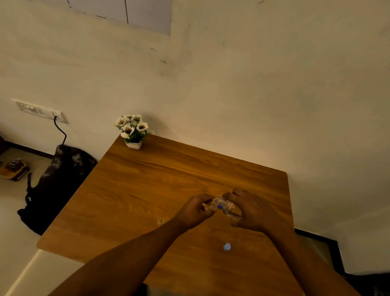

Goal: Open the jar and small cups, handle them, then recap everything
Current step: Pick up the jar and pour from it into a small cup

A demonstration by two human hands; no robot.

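Left hand: the left hand (196, 209) is above the table, its fingers curled round a small clear cup (210, 205), which it grips at the fingertips.
Right hand: the right hand (249, 209) is just beside the left one, its fingers curled over a clear jar (230, 209) that lies tilted between the two hands.
Jar and cup: the cup meets the jar in the gap between the hands; a small blue piece (220, 206) shows where they meet, and I cannot tell what it belongs to.
Second cup: another small clear cup (161, 221) stands on the table just behind the left wrist, on its outer side, apart from both hands.
Blue cap: a pale blue cap (227, 247) lies on the table nearer the person than both hands, between the two forearms, touching neither.
Table: a wooden table (143, 190) with a rounded far corner stands against a pale wall.
Flower pot: a small white pot of white flowers (133, 131) stands at the far left corner of the table, well beyond the left hand.
Floor side: a dark backpack (58, 180) leans by the table on the left, below a wall socket (41, 112) with a black cord (61, 130) plugged in.
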